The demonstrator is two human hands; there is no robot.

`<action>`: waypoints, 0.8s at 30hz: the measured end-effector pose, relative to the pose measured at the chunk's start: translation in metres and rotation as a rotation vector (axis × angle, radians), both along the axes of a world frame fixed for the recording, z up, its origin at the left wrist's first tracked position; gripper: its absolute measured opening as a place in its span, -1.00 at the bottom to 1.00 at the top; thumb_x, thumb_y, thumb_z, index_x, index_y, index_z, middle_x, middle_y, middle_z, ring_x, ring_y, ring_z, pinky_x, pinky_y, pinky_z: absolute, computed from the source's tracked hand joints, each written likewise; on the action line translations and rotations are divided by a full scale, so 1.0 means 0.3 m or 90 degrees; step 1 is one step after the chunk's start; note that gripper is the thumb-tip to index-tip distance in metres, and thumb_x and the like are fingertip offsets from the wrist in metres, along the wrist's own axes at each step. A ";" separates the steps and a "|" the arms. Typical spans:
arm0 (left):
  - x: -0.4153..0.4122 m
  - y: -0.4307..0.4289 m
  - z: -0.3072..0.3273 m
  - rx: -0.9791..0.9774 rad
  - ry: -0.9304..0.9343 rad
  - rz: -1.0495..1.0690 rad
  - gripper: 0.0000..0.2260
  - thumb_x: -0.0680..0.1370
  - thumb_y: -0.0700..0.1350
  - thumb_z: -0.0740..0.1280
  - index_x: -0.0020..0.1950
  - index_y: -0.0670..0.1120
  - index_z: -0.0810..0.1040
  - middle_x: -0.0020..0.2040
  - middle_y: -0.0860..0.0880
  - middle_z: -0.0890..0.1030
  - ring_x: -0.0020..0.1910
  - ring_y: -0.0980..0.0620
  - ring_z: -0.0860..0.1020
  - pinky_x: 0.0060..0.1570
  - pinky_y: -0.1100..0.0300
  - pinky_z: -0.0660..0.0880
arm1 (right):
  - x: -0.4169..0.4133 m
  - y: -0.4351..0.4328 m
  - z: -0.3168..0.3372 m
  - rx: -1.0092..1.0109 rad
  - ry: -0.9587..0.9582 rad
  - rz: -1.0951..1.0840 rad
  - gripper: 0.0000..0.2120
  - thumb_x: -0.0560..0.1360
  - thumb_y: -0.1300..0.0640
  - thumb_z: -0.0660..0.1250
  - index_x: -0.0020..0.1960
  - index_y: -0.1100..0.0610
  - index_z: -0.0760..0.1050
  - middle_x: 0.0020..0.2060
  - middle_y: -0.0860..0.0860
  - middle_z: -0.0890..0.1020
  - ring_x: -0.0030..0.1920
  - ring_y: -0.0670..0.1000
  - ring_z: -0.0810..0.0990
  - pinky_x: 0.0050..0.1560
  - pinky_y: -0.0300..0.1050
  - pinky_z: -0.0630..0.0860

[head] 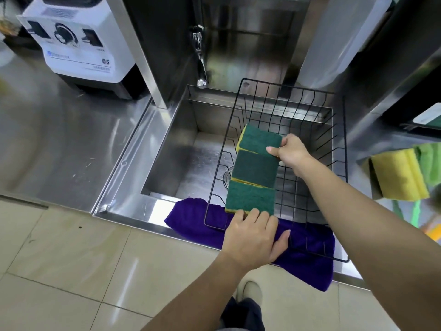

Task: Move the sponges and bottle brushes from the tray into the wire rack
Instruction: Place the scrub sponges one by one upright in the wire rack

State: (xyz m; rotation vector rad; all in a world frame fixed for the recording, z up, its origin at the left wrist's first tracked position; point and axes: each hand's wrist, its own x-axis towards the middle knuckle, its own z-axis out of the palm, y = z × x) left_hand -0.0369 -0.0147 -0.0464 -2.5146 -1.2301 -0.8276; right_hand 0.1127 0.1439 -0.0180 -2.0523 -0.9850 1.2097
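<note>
While right hand [292,151] pinches far sponge [257,139], left hand [250,237] presses near sponge [250,197], fingers loose; wire rack [290,108] open right of both; yellow sponge [398,175] blurred.

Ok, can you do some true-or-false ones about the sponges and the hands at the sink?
1. The near sponge, middle sponge and far sponge lie in a row in the wire rack. True.
2. The right hand pinches the far sponge. True.
3. The cloth under the rack's front edge is red. False: it is purple.
4. The left hand is up in the air, touching nothing. False: its fingers touch the near sponge's edge.
5. The wire rack sits over the sink. True.
</note>
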 end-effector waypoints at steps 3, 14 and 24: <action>-0.004 0.001 0.001 -0.002 0.008 0.000 -0.63 0.60 0.09 0.13 -0.30 -0.09 0.43 -0.38 -0.02 0.43 -0.38 -0.04 0.40 -0.33 0.12 0.30 | -0.004 -0.001 0.033 -0.036 -0.151 0.057 -0.59 0.45 0.04 0.39 0.18 0.25 0.40 0.15 0.15 0.56 0.20 0.19 0.52 0.10 0.00 0.46; -0.008 0.010 0.021 -0.040 0.062 0.000 -0.64 0.56 0.09 0.16 -0.31 -0.10 0.49 -0.39 -0.03 0.46 -0.39 -0.06 0.45 -0.37 0.10 0.35 | 0.107 -0.175 0.176 0.094 -0.185 0.037 -0.75 0.50 0.09 0.31 0.12 0.19 0.46 -0.09 0.05 0.51 -0.04 0.05 0.49 0.04 -0.05 0.45; 0.089 -0.036 0.064 -0.075 0.089 -0.031 -0.57 0.55 0.18 0.12 -0.31 -0.12 0.47 -0.39 -0.06 0.49 -0.38 -0.09 0.47 -0.34 0.08 0.41 | 0.438 -0.429 0.192 0.086 -0.423 -0.166 -0.46 0.46 0.06 0.33 0.36 0.25 0.30 0.29 0.23 0.44 0.33 0.24 0.39 0.31 0.12 0.35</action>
